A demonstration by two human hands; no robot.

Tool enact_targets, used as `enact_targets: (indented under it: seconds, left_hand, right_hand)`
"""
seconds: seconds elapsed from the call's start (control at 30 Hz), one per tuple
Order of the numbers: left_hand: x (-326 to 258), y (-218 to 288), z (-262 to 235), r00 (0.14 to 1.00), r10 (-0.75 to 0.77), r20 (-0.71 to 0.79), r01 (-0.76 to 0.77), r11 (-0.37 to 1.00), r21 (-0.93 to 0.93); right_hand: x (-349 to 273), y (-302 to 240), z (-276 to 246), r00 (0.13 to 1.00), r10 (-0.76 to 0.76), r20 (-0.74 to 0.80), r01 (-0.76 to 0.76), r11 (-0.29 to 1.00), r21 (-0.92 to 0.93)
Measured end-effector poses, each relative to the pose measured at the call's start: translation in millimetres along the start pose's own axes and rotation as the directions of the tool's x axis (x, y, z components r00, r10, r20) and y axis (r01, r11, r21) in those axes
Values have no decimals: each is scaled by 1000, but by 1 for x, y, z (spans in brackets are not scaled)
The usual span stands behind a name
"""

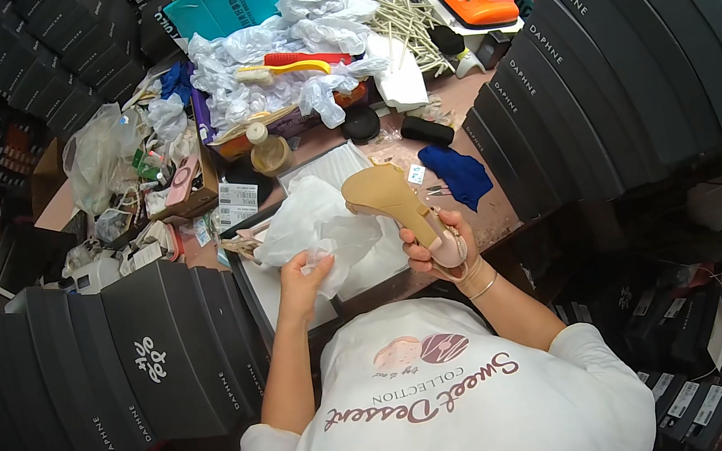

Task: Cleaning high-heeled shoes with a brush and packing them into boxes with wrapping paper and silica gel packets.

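My right hand [445,245] is wrapped round the heel end of a tan high-heeled shoe [381,191], whose sole faces up and whose toe points away to the left. Pinched in my left hand [306,282] is a sheet of thin white tissue paper [322,222], crumpled and spread beside the shoe. Beneath both hands lies an open shoe box [273,283] with white lining. Part of its inside is covered by the paper.
Tall stacks of dark shoe boxes rise at the left [167,349] and right [567,86]. Beyond my hands stand a bin of crumpled tissue [257,61], a glass jar [269,150], a blue cloth [457,173], a black case [426,130] and an orange device [477,5].
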State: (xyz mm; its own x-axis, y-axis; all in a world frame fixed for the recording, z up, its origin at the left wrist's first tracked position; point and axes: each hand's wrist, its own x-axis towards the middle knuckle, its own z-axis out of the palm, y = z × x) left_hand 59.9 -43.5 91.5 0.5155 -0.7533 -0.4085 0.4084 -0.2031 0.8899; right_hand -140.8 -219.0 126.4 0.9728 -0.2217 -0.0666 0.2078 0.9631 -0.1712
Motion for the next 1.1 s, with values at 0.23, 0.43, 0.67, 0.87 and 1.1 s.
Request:
enact_targets:
  seconds: [0.23, 0.43, 0.67, 0.87, 1.1]
  left_hand:
    - [7, -19, -5, 995, 72, -61, -62, 986, 154]
    - [-18, 44, 14, 777, 612, -144, -434, 688, 581]
    - [-28, 67, -18, 595, 780, -195, -466, 532, 707]
    - [-48, 63, 16, 588, 758, -283, -596, 642, 482]
    - [-49, 64, 29, 508, 856, 89, -639, 306, 705]
  right_hand:
    - [-9, -12, 31, 980, 197, -3, -191, 947, -257]
    - [14, -11, 48, 869, 449, -207, -464, 594, -657]
    - [49, 24, 20, 887, 278, -369, -449, 333, -829]
    - [59, 53, 40, 926, 307, -221, -370, 859, -355]
    - [94, 75, 68, 948, -152, -280, -268, 96, -959]
